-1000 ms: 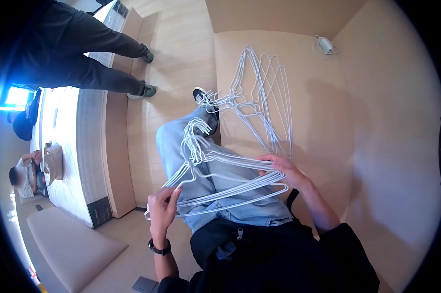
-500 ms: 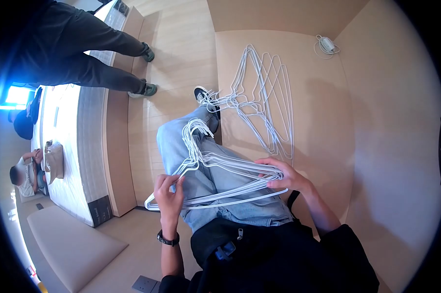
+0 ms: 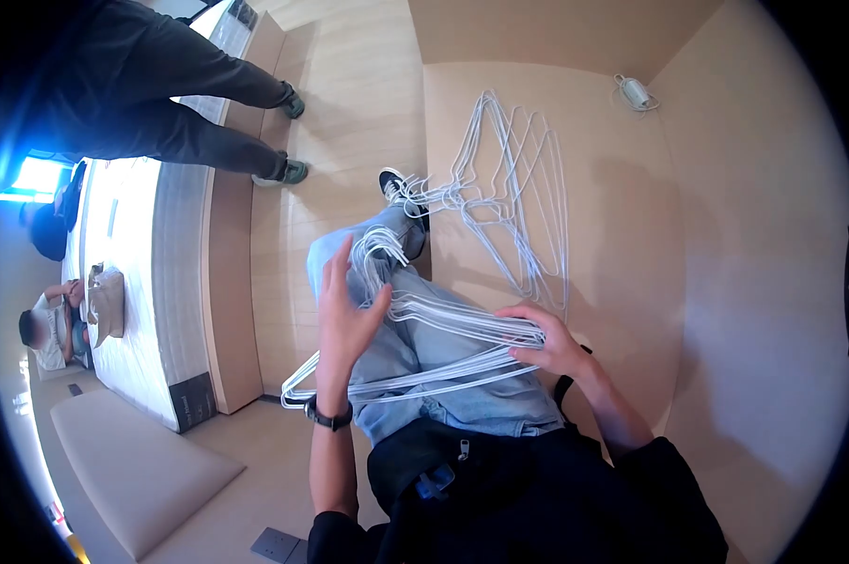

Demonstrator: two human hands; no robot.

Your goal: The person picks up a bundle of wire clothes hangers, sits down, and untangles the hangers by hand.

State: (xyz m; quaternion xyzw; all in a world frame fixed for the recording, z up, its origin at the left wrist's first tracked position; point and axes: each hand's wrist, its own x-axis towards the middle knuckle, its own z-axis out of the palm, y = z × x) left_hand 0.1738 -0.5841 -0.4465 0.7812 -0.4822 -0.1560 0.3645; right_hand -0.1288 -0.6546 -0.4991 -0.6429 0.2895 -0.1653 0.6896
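Across my lap lies a bundle of white wire hangers (image 3: 443, 377), their hooks gathered over my thigh. My right hand (image 3: 546, 343) grips the bundle at its right end, thumb and fingers round the stacked wire corners. Above the hangers' left part is my left hand (image 3: 347, 315), thumb and fingers apart, near the hooks and holding nothing; it hides part of the necks. More white wire hangers (image 3: 511, 202) lie spread in a loose pile on the wooden surface beside my leg, hooks toward my shoe.
A white adapter with a coiled cable (image 3: 637, 93) lies by the wall. At left a person in dark trousers (image 3: 199, 132) stands beside a plastic-wrapped mattress (image 3: 147, 310). Another person sits beyond a beige bag (image 3: 106, 303). A cushioned panel (image 3: 138, 470) is at lower left.
My left hand has let go of the hanger at the left side and moved up toward the hooks, its fingers opening. My right hand keeps its grip on the bundle.
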